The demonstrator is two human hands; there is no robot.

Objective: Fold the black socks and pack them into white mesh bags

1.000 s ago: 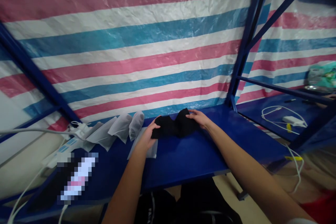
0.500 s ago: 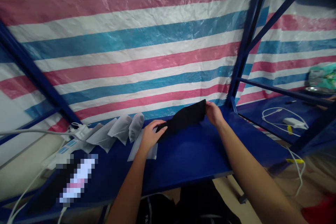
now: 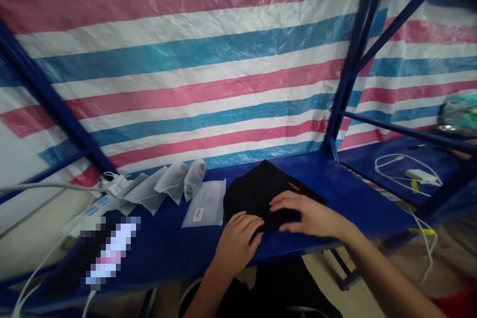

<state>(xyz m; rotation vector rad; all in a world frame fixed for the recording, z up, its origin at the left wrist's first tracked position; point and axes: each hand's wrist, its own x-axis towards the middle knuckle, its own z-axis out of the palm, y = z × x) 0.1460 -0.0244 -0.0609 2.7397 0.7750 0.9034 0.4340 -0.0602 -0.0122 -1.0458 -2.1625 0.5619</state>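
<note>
A black cloth item [image 3: 257, 184] with small orange lettering lies spread on the blue table, near the front edge. My left hand [image 3: 240, 238] rests on its lower left part, fingers bent over the cloth near the edge. On the lower right part is my right hand [image 3: 303, 213], its thumb and fingers apart over the fabric. Just left of the cloth lies a flat frosted zip bag [image 3: 210, 203] with a small white label.
Several filled frosted bags [image 3: 173, 181] line the back left of the blue table [image 3: 167, 248]. A power strip [image 3: 108, 198] and a pixelated phone [image 3: 114, 251] are at the left. Blue frame posts [image 3: 345, 79] rise behind. A white charger [image 3: 421, 176] lies at the right.
The black cloth, held up and narrow before, now lies flat and wide on the table. Both hands have come down nearer the front edge. The labelled zip bag is now uncovered.
</note>
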